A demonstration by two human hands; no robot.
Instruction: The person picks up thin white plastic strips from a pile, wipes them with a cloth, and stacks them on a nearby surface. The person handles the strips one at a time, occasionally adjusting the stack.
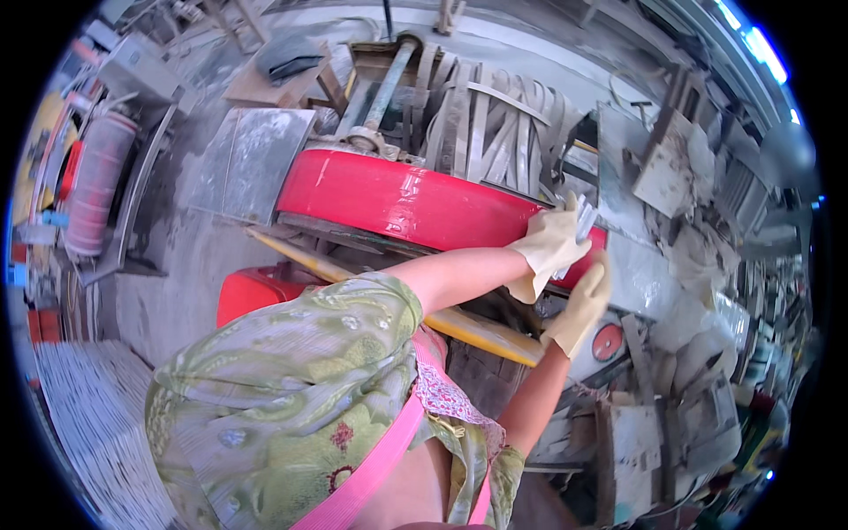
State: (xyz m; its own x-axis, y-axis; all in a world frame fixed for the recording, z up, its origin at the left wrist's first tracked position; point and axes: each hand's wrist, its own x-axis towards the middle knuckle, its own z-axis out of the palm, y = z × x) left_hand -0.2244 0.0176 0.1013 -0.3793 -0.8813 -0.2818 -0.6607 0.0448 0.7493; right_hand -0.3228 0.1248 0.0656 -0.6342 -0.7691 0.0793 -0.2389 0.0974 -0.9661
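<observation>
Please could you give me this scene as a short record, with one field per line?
Surface: long, glossy, curved red band
Left hand: cream-gloved, fingers around a shiny silvery piece, material unclear
Right hand: cream-gloved, fingers near the band's right end, contact unclear
Behind the band: bundle of flat grey strips
On the band's near side: long yellow bar

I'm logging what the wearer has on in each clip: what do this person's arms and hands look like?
The left hand and right hand wear plain cream gloves; the left one flares at the wrist. The forearms are uncovered up to short, loose sleeves in green with a paler pattern. I see no cables on them.
</observation>
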